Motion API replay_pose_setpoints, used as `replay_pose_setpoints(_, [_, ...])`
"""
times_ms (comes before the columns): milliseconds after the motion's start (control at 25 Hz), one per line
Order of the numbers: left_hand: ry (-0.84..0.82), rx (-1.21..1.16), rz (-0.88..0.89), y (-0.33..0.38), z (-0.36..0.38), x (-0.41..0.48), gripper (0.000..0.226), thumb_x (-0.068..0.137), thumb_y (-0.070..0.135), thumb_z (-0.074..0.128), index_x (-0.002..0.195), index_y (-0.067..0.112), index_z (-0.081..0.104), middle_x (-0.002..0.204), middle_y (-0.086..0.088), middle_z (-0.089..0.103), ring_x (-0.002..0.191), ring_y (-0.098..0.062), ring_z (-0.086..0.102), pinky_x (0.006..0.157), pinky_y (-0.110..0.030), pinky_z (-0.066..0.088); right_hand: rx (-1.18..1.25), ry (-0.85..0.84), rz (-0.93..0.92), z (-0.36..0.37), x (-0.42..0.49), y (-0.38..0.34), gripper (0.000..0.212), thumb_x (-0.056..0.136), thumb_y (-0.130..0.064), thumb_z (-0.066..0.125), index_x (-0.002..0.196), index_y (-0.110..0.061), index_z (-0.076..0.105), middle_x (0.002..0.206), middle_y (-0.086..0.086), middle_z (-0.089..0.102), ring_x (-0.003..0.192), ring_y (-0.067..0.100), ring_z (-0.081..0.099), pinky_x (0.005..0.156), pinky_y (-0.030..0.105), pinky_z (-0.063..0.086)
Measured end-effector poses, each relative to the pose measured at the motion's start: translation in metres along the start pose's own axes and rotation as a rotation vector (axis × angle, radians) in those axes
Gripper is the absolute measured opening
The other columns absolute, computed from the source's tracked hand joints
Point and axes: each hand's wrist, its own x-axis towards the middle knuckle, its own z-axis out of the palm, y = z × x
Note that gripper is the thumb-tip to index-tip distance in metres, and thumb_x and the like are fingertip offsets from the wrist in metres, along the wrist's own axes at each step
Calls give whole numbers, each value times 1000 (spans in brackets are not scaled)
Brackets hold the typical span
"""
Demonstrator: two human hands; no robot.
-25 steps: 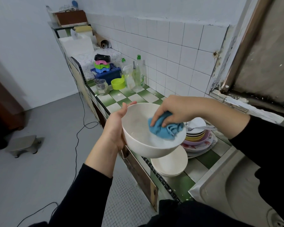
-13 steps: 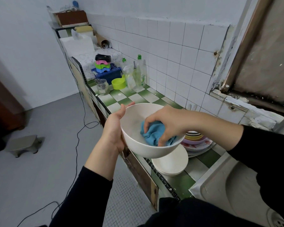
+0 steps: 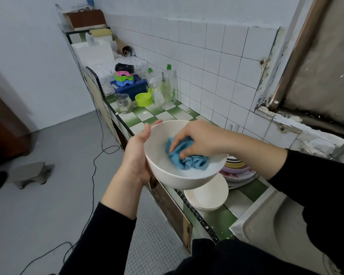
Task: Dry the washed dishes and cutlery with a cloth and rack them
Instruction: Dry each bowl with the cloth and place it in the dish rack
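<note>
The left hand [image 3: 136,153] holds the white bowl [image 3: 161,167] in the air at the tabletop [image 3: 147,114] edge, palm against its outer wall, thumb lying along the near rim and fingers wrapped round the far side. Inside the bowl, the right hand [image 3: 199,138] bunches the blue cloth [image 3: 184,157] against the inner wall, its fingers [image 3: 177,139] bent and close together over the cloth. Directly below the bowl, a stack of white bowls [image 3: 207,195] sits on the tabletop. Just to the bowl's right is a pile of coloured plates [image 3: 238,169]. Beyond the bowl stand a glass jar [image 3: 124,103], a green scoop [image 3: 143,99] and clear bottles [image 3: 170,86].
</note>
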Motion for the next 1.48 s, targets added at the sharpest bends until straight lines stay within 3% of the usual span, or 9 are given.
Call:
replay_pose_setpoints(240, [18, -4, -55, -7, -1, 3, 39, 102, 43, 35, 123, 25, 63, 99, -8, 72, 81, -29, 70, 67, -37, 55, 136, -171, -15, 10, -4, -6, 23, 82, -21, 75, 98, -37, 75, 97, -14, 67, 87, 4, 58, 72, 12, 43])
replay_pose_setpoints(400, [-4, -3, -44, -11, 3, 6, 38, 102, 42, 34, 122, 26, 62, 94, -8, 74, 80, -28, 71, 68, -37, 54, 173, -50, 140, 7, 0, -4, 22, 87, -22, 63, 100, -36, 74, 87, -15, 63, 82, 6, 55, 66, 14, 44])
replay_pose_setpoints(520, [0, 4, -40, -11, 4, 10, 40, 102, 42, 35, 124, 24, 62, 99, -9, 72, 81, -29, 70, 69, -37, 53, 126, -45, 80, 15, -5, -15, 15, 79, -38, 74, 94, -32, 72, 89, -11, 65, 86, 7, 57, 73, 22, 46])
replay_pose_setpoints(800, [-26, 35, 54, -16, 11, 14, 39, 103, 38, 33, 126, 23, 60, 97, -6, 73, 81, -24, 71, 67, -33, 56, 36, 85, 132, 5, 3, 3, 22, 75, -27, 81, 96, -33, 75, 94, -12, 66, 89, 8, 58, 67, 19, 38])
replay_pose_setpoints(1000, [20, 39, 116, -15, -1, 18, 37, 103, 35, 33, 121, 20, 62, 88, -1, 74, 72, -17, 71, 55, -24, 55, 4, -308, -117, 8, -11, 0, 23, 73, -18, 81, 90, -33, 77, 73, -16, 64, 68, -3, 55, 64, 12, 42])
replay_pose_setpoints(1120, [26, 105, 172, -23, -2, 19, 37, 103, 36, 33, 123, 23, 62, 98, 0, 74, 86, -20, 70, 71, -31, 56, -188, -106, 5, 7, -1, 19, 26, 74, -10, 75, 93, -28, 77, 75, -7, 65, 68, 5, 58, 61, 14, 44])
replay_pose_setpoints(1240, [22, 146, 211, -32, 4, 19, 36, 102, 36, 33, 118, 25, 64, 110, -9, 70, 98, -27, 66, 87, -40, 53, 136, 89, -19, 26, 6, 8, 26, 76, -14, 77, 97, -29, 77, 79, -15, 64, 76, 2, 55, 69, 7, 39])
replay_pose_setpoints(1400, [74, 104, 296, -30, -10, 17, 34, 103, 31, 34, 119, 21, 63, 101, 0, 71, 86, -16, 68, 73, -26, 57, 75, -251, -154, 27, -14, 6, 24, 73, -9, 76, 91, -26, 78, 83, -7, 69, 78, 5, 57, 74, 19, 47])
replay_pose_setpoints(1480, [76, 113, 308, -36, -15, 16, 34, 102, 32, 34, 120, 23, 62, 104, 3, 71, 88, -14, 68, 72, -24, 57, -138, -199, -54, 22, -8, 22, 27, 75, -5, 71, 91, -26, 77, 84, -3, 69, 84, 13, 61, 74, 28, 51])
